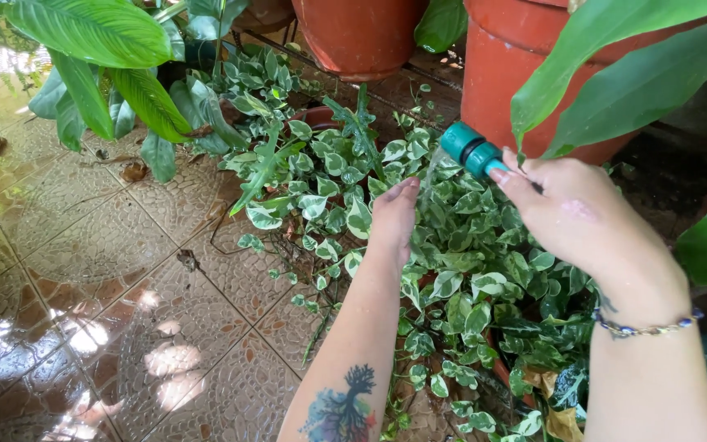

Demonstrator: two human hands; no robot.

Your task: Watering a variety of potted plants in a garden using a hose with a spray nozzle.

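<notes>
Head view looks down on two bare hands over a mass of small green-and-white leaves. Right hand (pixel 573 214) has its grip clenched around a teal hose nozzle (pixel 471 151), which sticks out past the thumb and points left and down at the leafy plant (pixel 452 270). A thin stream of water leaves the nozzle tip. Left hand (pixel 393 219) is released, fingers straight and together, held in the stream just beside the nozzle and above the leaves. Two large terracotta pots (pixel 493 74) stand behind the plant. Wet patterned floor tiles (pixel 108 278) lie to the left. A beaded bracelet (pixel 644 327) circles the right wrist.
</notes>
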